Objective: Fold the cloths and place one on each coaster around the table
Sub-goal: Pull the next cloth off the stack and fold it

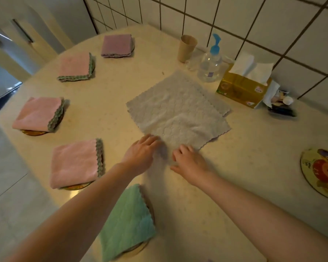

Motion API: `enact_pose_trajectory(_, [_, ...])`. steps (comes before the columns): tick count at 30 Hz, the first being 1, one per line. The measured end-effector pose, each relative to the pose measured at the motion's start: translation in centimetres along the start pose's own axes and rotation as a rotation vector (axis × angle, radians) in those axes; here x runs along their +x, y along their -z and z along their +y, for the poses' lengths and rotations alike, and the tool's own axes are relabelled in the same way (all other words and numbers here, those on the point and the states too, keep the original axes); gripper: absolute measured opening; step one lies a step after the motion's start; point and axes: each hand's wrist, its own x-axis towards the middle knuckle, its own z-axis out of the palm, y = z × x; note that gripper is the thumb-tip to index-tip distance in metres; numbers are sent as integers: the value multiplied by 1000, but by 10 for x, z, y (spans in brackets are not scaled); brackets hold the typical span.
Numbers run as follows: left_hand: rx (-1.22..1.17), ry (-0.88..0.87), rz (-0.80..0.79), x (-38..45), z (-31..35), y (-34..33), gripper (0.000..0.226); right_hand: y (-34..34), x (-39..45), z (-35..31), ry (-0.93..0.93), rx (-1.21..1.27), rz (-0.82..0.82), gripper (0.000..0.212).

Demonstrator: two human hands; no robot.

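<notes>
Your left hand point(141, 151) and right hand point(189, 160) lay side by side at the near corner of the grey cloth point(178, 108), which was spread flat and unfolded in the middle of the table point(235, 186), turned like a diamond with one corner toward you. The fingers of both hands were stretched forward and only slightly bent, their tips resting on the cloth's near edge. Whether any finger had pinched the fabric could not be told, since the corner was hidden under your hands.

Around the left rim of the table sat five folded cloths, each on a round coaster that peeked out beneath it: a purple cloth point(117, 45) farthest away, then three pink ones with green scalloped edges point(75, 67) point(38, 114) point(76, 162), and a green cloth point(127, 222) nearest you, just beside your left forearm. On the right, one bare coaster point(320, 172) with a cartoon picture lay uncovered near the table's edge, well apart from the grey cloth.

Behind the grey cloth, along the tiled wall point(273, 25), stood a paper cup point(187, 48), a clear pump bottle point(210, 63) with a blue top, and a yellow tissue box point(242, 87) just beside the cloth's far edge.
</notes>
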Motion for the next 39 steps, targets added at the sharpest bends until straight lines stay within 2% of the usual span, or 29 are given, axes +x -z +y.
enact_pose_trajectory(3, [50,-58,-50,14,-15,-1,63,-5,5,2,36,17,43,9])
enact_pose_trajectory(7, [3,-77,-23,26,-22,3,51,25,6,5,4,107,131,9])
enact_pose_trajectory(8, [-14,-64,-8,31,-23,5,47,35,6,7,3,166,146,9])
enact_pose_trajectory(11, [-144,32,77,45,-27,10,40,67,4,12,-30,564,125,13])
enact_pose_trajectory(14, [-230,165,163,60,-30,19,37,91,0,18,-13,728,191,11])
enact_pose_trajectory(18, [-419,357,331,72,-20,47,33,123,-20,30,44,755,464,12])
enact_pose_trajectory(20, [-422,374,424,69,-10,63,30,135,-35,40,58,768,603,10])
enact_pose_trajectory(22, [-408,355,509,56,8,75,28,140,-56,51,51,744,657,7])
enact_pose_trajectory(24, [-385,307,550,40,25,79,28,138,-80,64,61,715,632,7])
enact_pose_trajectory(28, [-199,86,537,-7,60,61,21,112,-140,92,71,479,500,33])
enact_pose_trajectory(30, [-157,18,518,-39,87,40,16,88,-178,107,74,385,452,28])
enact_pose_trajectory(32, [-140,-28,473,-70,111,12,12,61,-212,118,64,340,419,23])
enact_pose_trajectory(36, [-83,-70,334,-136,161,-39,7,6,-290,137,6,345,293,30])
enact_pose_trajectory(39, [-48,-80,206,-174,184,-60,26,-19,-335,138,-5,287,260,32])
